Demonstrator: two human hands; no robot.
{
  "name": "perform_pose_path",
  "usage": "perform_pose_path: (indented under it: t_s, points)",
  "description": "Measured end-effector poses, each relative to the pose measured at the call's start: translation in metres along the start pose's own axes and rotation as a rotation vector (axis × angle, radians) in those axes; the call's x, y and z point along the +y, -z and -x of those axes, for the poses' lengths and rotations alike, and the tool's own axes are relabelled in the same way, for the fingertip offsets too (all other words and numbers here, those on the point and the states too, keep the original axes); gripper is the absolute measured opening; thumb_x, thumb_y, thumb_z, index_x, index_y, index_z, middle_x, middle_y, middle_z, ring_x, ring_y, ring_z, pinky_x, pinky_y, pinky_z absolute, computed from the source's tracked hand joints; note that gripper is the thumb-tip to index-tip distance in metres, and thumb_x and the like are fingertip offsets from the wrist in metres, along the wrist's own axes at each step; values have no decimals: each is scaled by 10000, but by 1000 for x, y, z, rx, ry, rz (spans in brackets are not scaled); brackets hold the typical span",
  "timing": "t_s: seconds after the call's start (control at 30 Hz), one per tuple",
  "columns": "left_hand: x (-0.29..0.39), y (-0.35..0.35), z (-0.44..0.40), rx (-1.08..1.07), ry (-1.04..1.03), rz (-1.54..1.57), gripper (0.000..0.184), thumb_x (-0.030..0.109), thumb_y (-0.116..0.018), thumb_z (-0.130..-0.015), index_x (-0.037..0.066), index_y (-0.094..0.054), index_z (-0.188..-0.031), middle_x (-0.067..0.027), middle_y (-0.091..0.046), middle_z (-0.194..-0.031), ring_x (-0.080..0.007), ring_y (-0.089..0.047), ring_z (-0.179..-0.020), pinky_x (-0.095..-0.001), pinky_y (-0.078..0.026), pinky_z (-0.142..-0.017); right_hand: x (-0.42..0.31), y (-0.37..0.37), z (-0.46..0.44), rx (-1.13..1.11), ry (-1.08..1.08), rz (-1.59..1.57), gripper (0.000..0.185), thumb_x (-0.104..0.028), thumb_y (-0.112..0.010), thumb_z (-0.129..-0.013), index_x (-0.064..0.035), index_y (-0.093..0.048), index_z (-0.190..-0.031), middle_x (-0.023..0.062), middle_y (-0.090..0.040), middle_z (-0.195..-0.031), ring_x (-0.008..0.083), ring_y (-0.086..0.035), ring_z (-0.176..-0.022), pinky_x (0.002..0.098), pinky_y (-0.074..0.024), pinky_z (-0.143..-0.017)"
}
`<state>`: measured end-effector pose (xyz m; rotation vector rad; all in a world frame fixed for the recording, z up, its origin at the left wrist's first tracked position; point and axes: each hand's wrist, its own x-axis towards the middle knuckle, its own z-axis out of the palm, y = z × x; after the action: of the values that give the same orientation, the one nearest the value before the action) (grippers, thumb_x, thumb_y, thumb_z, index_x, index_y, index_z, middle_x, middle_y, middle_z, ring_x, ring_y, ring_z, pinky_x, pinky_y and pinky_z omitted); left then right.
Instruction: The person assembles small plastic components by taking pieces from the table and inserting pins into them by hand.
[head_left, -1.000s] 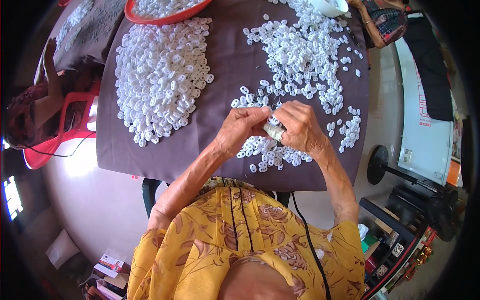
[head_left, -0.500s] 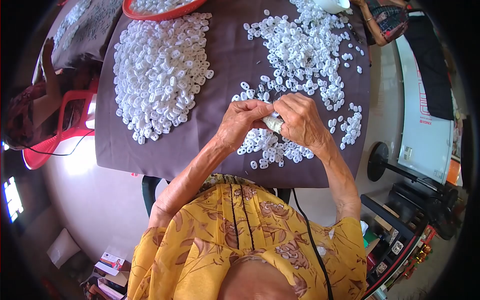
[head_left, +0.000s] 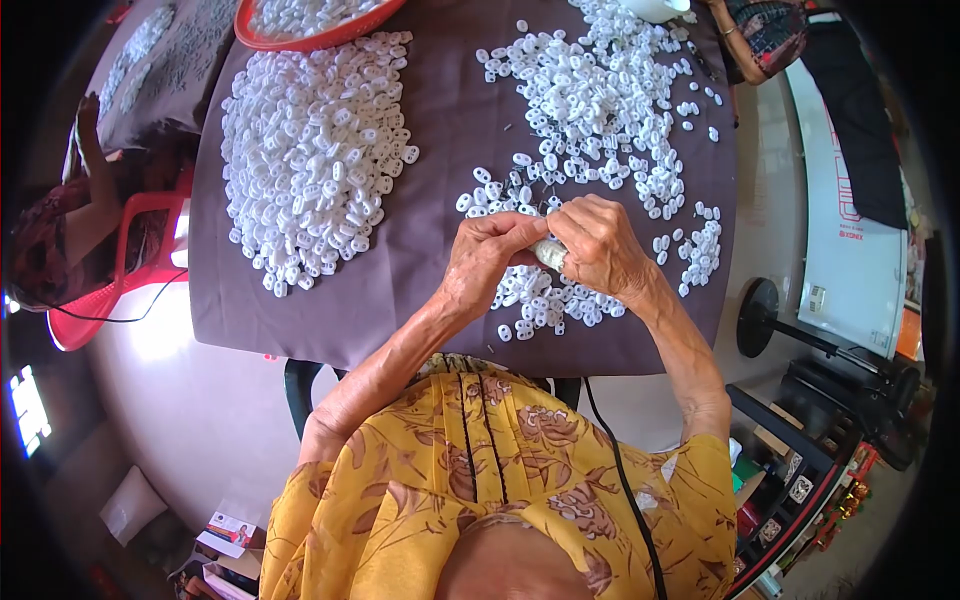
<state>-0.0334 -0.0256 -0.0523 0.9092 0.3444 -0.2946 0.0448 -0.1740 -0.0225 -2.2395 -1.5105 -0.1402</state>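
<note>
My left hand (head_left: 490, 262) is closed, thumb and fingers pinched at a small item hidden between the fingertips. Against it, my right hand (head_left: 598, 248) is closed too, and a pale, whitish wrapped piece (head_left: 550, 255) shows under its curled fingers. Both hands meet above a small pile of white two-holed plastic pieces (head_left: 545, 300) near the table's front edge. Thin dark pins lie among the pieces just beyond my fingers. A looser spread of the same white pieces (head_left: 600, 100) lies farther back.
A large heap of white pieces (head_left: 310, 160) covers the left of the brown-clothed table (head_left: 450, 120). Behind it stands a red basin (head_left: 320, 38); a white bowl (head_left: 658, 8) is at the back right. Other people sit at the far left, by a red chair (head_left: 120, 290), and upper right.
Both hands stay together over the small pile, with slight finger shifts. Less of the pale piece shows than half a second ago. The view has shifted slightly.
</note>
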Motion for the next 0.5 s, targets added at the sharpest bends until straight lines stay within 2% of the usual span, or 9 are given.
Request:
perform_pose_path:
  t_s: [0.1, 0.2, 0.27, 0.3, 0.37, 0.4, 0.47, 0.5]
  points:
    - [3, -1, -1, -20, 21, 34, 210, 188, -581, -855, -17, -624, -878, -68, -615, -792, -131, -588, -720, -287, -498, -705, 0, -1, 1, -9, -18, 9, 129, 7, -570, -562, -43, -477, -635, 68, -475, -553, 230, -515, -504, 347, -418, -490]
    - [5, 2, -5, -43, 2, 83, 194, 177, -565, -864, -10, -616, -876, -67, -611, -785, -137, -589, -726, -303, -500, -711, 0, 3, -3, -15, -33, 41, 128, -25, -608, -605, -26, -511, -689, 74, -491, -564, 231, -531, -528, 354, -423, -516]
    - [7, 3, -7, -39, -9, 117, 193, 175, -578, -856, -15, -615, -857, -79, -616, -781, -145, -597, -716, -303, -506, -684, -5, 9, -9, 63, -89, -62, 190, -76, -649, -659, 3, -564, -810, 93, -557, -630, 240, -567, -584, 354, -437, -556]
    - [9, 4, -8, -37, -20, 151, 194, 173, -592, -847, -20, -614, -838, -91, -622, -777, -153, -606, -705, -303, -513, -656, -5, 12, -10, 61, -87, -63, 190, -76, -649, -659, 3, -564, -810, 93, -557, -630, 240, -567, -584, 354, -437, -556]
    - [13, 5, -8, -30, -24, 192, 197, 173, -610, -836, -24, -613, -830, -109, -632, -765, -167, -617, -683, -296, -518, -625, -7, 19, -10, 85, -221, -265, 241, -110, -662, -720, 10, -595, -918, 101, -625, -744, 213, -611, -656, 321, -464, -591]
    - [15, 6, -8, -29, -25, 194, 197, 173, -610, -836, -24, -613, -830, -109, -632, -765, -167, -617, -683, -296, -518, -625, -8, 23, -11, 83, -220, -266, 241, -110, -662, -720, 10, -595, -918, 101, -625, -744, 213, -611, -656, 321, -464, -591]
    - [19, 6, -8, -47, -39, 162, 198, 174, -613, -834, -25, -612, -839, -112, -632, -754, -171, -620, -675, -293, -518, -629, -11, 28, -12, 71, -472, -534, 197, -74, -635, -752, -7, -612, -936, 91, -651, -826, 176, -627, -704, 283, -478, -620]
    - [19, 6, -8, -50, -44, 159, 200, 172, -614, -833, -27, -612, -850, -117, -633, -750, -173, -621, -669, -291, -520, -635, -11, 26, -12, 75, -492, -567, 151, -75, -624, -775, -11, -622, -912, 81, -655, -821, 145, -625, -709, 261, -482, -622]
